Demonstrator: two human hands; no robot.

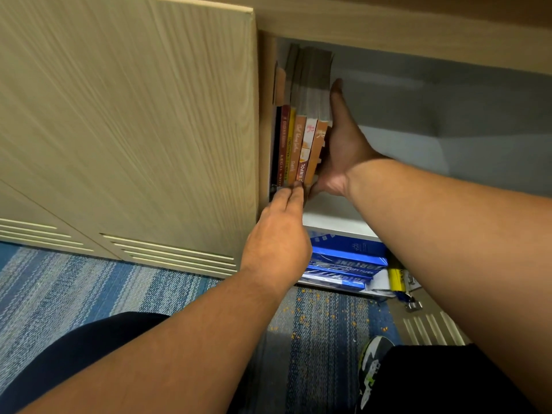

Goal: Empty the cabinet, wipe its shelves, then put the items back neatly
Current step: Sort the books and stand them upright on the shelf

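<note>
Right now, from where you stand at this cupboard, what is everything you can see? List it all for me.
books: about six, maroon, yellow, orange and white spines, upright at the left end of the upper shelf
upper shelf: one, white, under the books
cabinet door: one, pale wood grain, left of the opening
copy paper packs: several, blue, stacked below the upper shelf
yellow object: one, right of the packs; cannot tell what it is
carpet: one, blue striped, on the floor
shoe: one, black, white and green, bottom right
left hand: one, fingertips touching the near ends of the spines
right hand: one, flat against the rightmost book
</note>
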